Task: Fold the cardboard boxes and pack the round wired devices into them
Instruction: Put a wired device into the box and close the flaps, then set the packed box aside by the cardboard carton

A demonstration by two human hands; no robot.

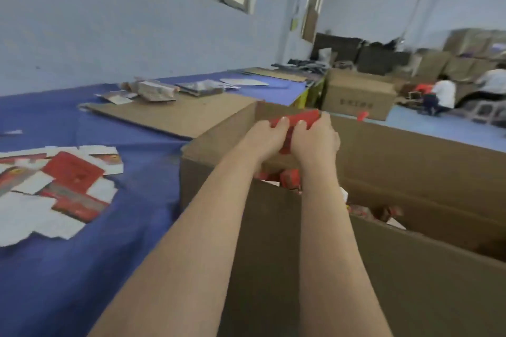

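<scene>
Both my hands hold one small red box (299, 117) above the far end of a large open brown carton (410, 161). My left hand (267, 139) grips its left end with fingers curled over the top. My right hand (317, 139) grips its right end. More red boxes (290, 176) lie inside the carton below my hands, partly hidden by my arms and the near flap. A pile of flat unfolded red-and-white box blanks (63, 186) lies on the blue table (82, 268) at the left. No round wired device is visible.
A flat brown cardboard sheet (175, 115) lies on the table behind the carton. Packets and papers (156, 90) sit farther back. Brown cartons (358, 96) stand on the floor at the right, with people sitting beyond them near stacked boxes.
</scene>
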